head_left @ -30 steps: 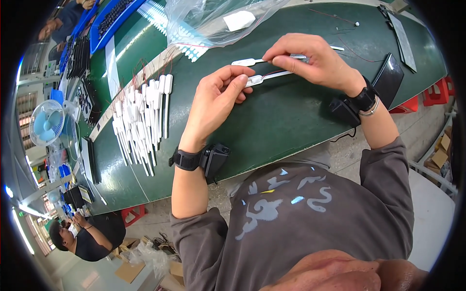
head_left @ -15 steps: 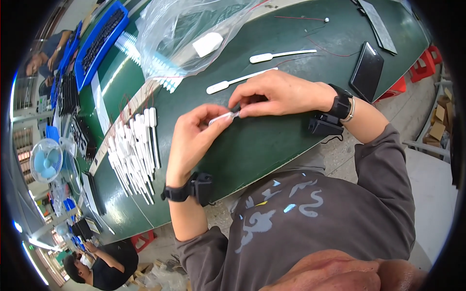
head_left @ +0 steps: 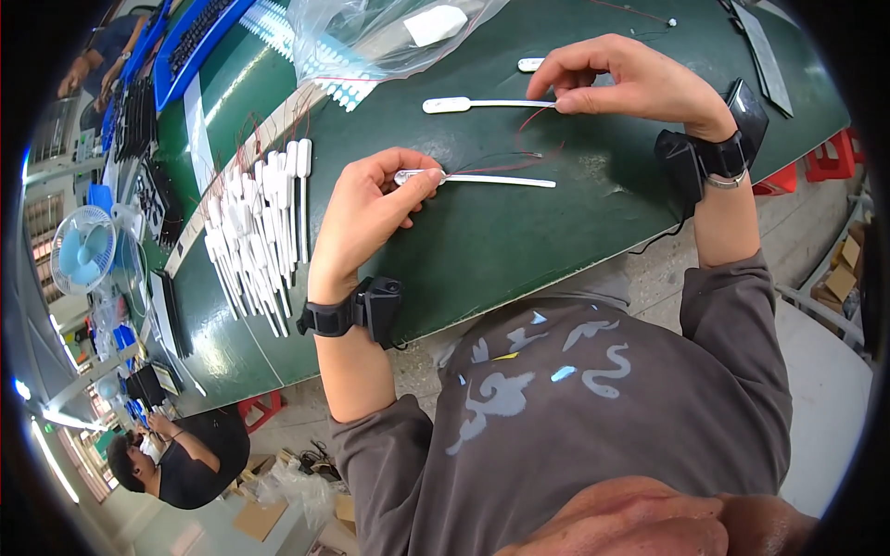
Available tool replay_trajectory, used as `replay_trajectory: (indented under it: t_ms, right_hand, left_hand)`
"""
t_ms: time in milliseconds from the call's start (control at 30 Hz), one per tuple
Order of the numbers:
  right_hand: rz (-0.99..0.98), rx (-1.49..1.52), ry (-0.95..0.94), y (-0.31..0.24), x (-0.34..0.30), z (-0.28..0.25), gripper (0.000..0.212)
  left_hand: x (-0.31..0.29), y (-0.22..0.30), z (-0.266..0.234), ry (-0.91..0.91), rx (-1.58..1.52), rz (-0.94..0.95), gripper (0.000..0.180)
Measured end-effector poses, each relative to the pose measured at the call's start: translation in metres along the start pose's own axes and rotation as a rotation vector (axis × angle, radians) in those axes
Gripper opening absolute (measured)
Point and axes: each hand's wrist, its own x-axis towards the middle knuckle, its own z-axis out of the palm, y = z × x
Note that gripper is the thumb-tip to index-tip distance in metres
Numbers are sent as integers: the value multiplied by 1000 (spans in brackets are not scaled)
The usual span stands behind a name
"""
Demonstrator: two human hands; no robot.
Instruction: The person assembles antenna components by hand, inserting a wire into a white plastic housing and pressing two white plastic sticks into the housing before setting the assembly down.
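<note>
My left hand (head_left: 366, 208) pinches the rounded flat head of a white plastic stick (head_left: 501, 181) between thumb and fingers. Its thin stem points right, and a fine red wire (head_left: 482, 170) runs close along it. Farther off and to the right, my right hand (head_left: 630, 88) has its thumb and fingertips closed at the stem end of a second white stick (head_left: 447, 106) lying on the table. Another red wire (head_left: 524, 125) curves down from those fingertips. Behind them shows the head of a third white stick (head_left: 530, 65), the remainder hidden by the right hand.
A pile of white sticks (head_left: 269, 213) with red wires lies left on the green table (head_left: 482, 250). Beyond are a clear plastic bag (head_left: 371, 37) and a blue tray (head_left: 190, 46). A black phone (head_left: 749, 111) lies partly behind my right wrist. Two people sit at the left.
My hands have moved apart; the right went up and right to the second stick, now turned more level. The left still holds its stick, whose stem now shows. The view has shifted slightly.
</note>
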Motion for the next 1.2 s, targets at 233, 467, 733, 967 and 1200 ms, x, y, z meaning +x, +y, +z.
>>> replay_trajectory:
  t_ms: [233,467,733,967,1200]
  right_hand:
    - [43,41,38,1,5,4,18]
    - [8,-63,220,1,8,10,17]
    - [-226,-291,511,-11,19,33,11]
    - [-198,-189,526,-26,15,30,9]
    - [-145,-217,431,-23,-25,42,14]
  left_hand:
    - [-11,-10,19,268,392,223,18]
    - [-17,-8,29,401,530,302,17]
    - [-7,-9,28,342,503,344,16]
    - [0,-15,26,349,439,369,16]
    - [-9,-12,26,376,485,364,15]
